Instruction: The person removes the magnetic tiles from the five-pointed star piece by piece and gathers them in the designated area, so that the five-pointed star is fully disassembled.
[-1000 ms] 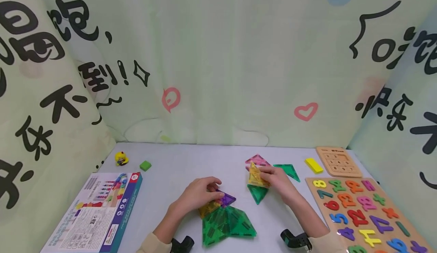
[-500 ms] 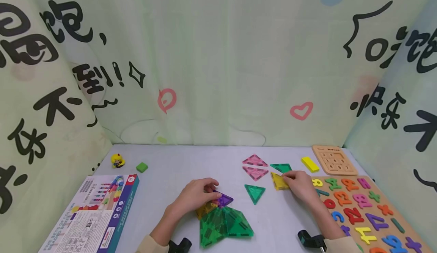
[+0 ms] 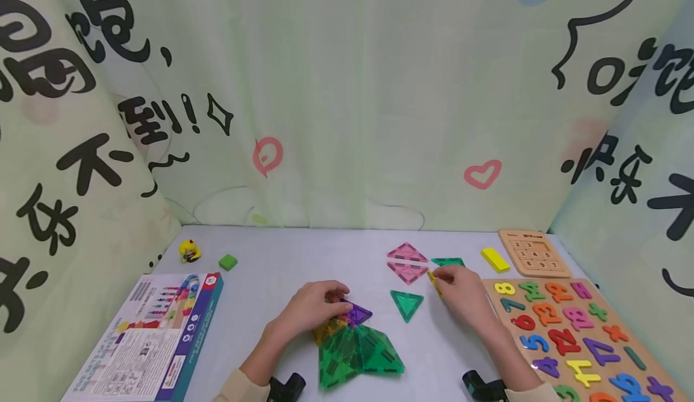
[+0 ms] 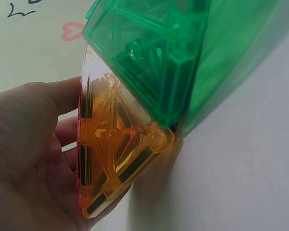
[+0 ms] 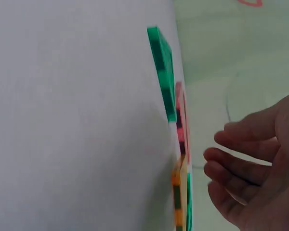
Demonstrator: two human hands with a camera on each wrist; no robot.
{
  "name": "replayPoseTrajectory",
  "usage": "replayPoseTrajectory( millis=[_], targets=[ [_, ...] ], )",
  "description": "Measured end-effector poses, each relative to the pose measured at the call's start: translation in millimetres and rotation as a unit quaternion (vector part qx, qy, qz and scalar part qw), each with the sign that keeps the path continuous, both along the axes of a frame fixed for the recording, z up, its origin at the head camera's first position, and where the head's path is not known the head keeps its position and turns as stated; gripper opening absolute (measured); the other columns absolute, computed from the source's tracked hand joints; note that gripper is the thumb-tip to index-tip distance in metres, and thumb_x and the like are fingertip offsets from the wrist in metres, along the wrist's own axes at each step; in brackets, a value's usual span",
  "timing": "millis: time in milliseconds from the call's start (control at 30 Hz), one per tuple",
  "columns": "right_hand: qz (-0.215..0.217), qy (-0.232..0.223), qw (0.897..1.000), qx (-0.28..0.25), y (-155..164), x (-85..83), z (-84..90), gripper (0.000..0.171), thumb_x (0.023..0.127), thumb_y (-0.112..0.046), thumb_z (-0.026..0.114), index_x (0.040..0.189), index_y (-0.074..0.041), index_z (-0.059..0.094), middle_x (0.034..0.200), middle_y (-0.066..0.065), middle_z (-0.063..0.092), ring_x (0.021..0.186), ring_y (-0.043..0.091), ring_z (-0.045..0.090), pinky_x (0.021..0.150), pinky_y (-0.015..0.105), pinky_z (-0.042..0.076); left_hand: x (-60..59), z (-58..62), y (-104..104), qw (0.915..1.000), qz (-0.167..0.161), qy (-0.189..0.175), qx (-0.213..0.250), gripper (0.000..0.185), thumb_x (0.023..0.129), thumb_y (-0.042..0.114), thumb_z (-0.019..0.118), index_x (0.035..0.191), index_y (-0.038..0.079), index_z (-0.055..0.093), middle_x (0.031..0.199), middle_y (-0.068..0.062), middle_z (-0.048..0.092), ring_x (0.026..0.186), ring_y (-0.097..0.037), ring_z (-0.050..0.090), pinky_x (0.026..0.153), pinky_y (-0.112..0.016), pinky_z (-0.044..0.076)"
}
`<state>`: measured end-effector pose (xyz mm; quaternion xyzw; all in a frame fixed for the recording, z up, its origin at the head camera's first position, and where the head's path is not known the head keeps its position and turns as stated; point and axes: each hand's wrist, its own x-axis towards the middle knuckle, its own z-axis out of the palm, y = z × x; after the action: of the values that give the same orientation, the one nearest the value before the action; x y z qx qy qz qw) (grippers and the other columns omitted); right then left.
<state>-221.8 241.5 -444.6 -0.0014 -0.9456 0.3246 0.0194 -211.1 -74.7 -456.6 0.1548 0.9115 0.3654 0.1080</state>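
My left hand (image 3: pixel 306 311) grips a build of see-through magnetic tiles: a purple triangle (image 3: pixel 360 314), an orange triangle (image 4: pixel 111 149) and larger green tiles (image 3: pixel 360 354). In the left wrist view its fingers curl behind the orange tile. Over the table to the right, my right hand (image 3: pixel 467 301) hovers with relaxed fingers. A yellow-orange triangle tile (image 5: pixel 179 197) lies on the table beside it, partly hidden by the hand in the head view. The right wrist view shows a gap between fingers and tile. Close by lie a green triangle (image 3: pixel 406 304) and two pink triangles (image 3: pixel 406 263).
Another green triangle (image 3: pixel 449 262) lies behind the right hand. A yellow block (image 3: pixel 495 260), a wooden number board (image 3: pixel 534 256) and a colourful number puzzle (image 3: pixel 591 342) fill the right side. At left are a printed box (image 3: pixel 146 336), a green block (image 3: pixel 228 262) and a toy figure (image 3: pixel 190 251).
My right hand has carried the yellow-orange tile rightward from above the pink and green triangles, set it down and let go. The left hand stays on the tile build.
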Motion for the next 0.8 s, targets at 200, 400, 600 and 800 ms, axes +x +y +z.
replayPoseTrajectory(
  millis=[200,400,600,800],
  targets=[
    [0.139,-0.033,0.99,-0.013,-49,4.2,0.6,0.021,0.09,-0.014,0.071,0.11,-0.01,0.074,0.092,0.0,0.068,0.084,0.015,0.055,0.071,0.024,0.05,-0.5,0.0,-3,0.9999,-0.001,0.003,0.01,0.027,0.092,0.035,0.07,0.112,0.016,0.072,0.095,0.006,0.069,0.089,-0.01,0.061,0.083,-0.037,0.052],
    [0.262,-0.051,0.964,0.003,-84,3.8,-3.0,0.027,0.084,-0.013,0.077,0.111,-0.01,0.074,0.091,-0.002,0.063,0.083,0.014,0.052,0.071,0.023,0.045,-1.0,-0.9,-4,0.9999,0.01,-0.001,0.006,0.021,0.093,0.033,0.068,0.107,0.019,0.073,0.091,0.008,0.069,0.084,-0.009,0.059,0.08,-0.033,0.051],
    [0.295,-0.023,0.953,0.061,-104,3.8,-7.9,0.039,0.081,-0.019,0.082,0.117,-0.008,0.072,0.091,-0.002,0.056,0.081,0.011,0.049,0.071,0.021,0.044,-0.9,-1.5,-4,0.9999,0.008,-0.002,0.013,0.02,0.093,0.031,0.069,0.105,0.016,0.074,0.094,0.005,0.071,0.086,-0.01,0.06,0.082,-0.035,0.053],
    [0.3,0.019,0.948,0.102,-115,3.6,-10.1,0.048,0.08,-0.026,0.083,0.123,-0.009,0.069,0.094,-0.001,0.053,0.083,0.011,0.044,0.072,0.022,0.043,-1.4,-1.2,-6,0.9996,0.002,0.006,0.027,0.02,0.094,0.025,0.068,0.108,0.013,0.075,0.098,0.002,0.074,0.09,-0.011,0.064,0.083,-0.037,0.054]
  ],
)
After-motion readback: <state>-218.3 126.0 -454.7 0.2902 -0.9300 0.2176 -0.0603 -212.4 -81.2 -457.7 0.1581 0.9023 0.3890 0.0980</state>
